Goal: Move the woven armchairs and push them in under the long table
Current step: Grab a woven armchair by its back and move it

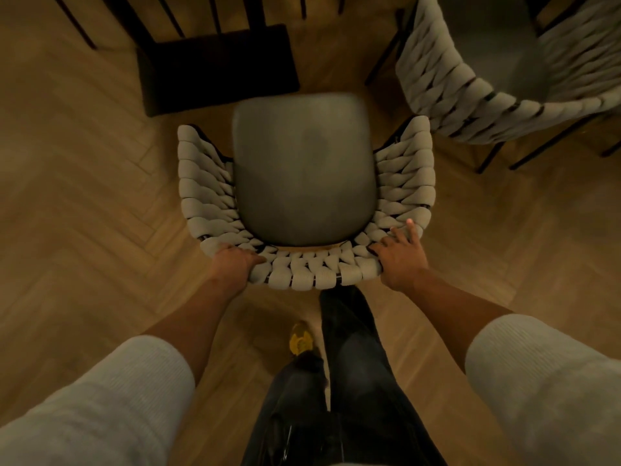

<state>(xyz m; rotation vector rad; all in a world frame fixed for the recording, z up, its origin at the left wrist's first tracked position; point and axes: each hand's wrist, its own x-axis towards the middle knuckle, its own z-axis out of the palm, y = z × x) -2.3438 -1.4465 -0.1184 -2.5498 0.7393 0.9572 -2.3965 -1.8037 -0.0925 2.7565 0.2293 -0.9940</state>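
The woven armchair (304, 169) has thick pale-grey rope wrapped on a dark frame and a smooth grey seat pad. The left hand (235, 262) curls around its back rail. The right hand (400, 260) lies on the rail, fingers spread nearly straight. A second woven armchair (470, 95) stands beyond the right hand.

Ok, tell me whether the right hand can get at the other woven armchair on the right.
Probably yes. The right hand lies on the near armchair, and only bare floor shows between it and the other armchair. It would have to come off first, perhaps with a step.
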